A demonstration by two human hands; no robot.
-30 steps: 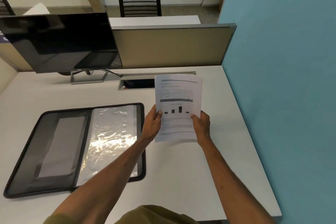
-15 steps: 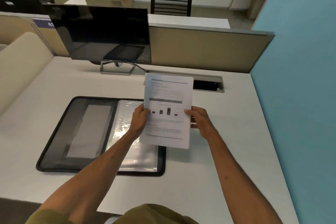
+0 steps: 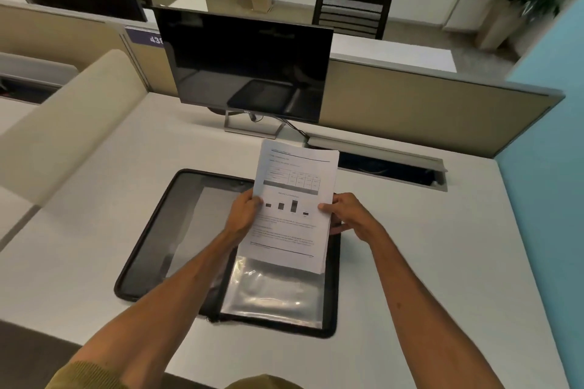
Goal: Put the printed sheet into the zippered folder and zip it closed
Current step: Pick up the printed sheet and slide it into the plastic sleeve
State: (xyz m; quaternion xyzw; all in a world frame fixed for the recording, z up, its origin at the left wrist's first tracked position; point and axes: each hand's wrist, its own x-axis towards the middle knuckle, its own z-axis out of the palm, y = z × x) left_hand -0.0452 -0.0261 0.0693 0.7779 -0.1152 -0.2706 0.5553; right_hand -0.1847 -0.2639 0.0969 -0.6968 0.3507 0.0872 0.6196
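Sheet held over open folder, not yet in.

Left hand and right hand pinch the printed sheet by its side edges, each grip thumb-on-top, likely lining it up with the clear sleeve of the zippered folder lying unzipped on the table.

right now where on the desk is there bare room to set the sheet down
Bare desk lies between the folder and the blue wall, and left of the folder up to the beige divider. The middle is crowded: left hand and right hand hold the sheet over the folder, monitor behind.
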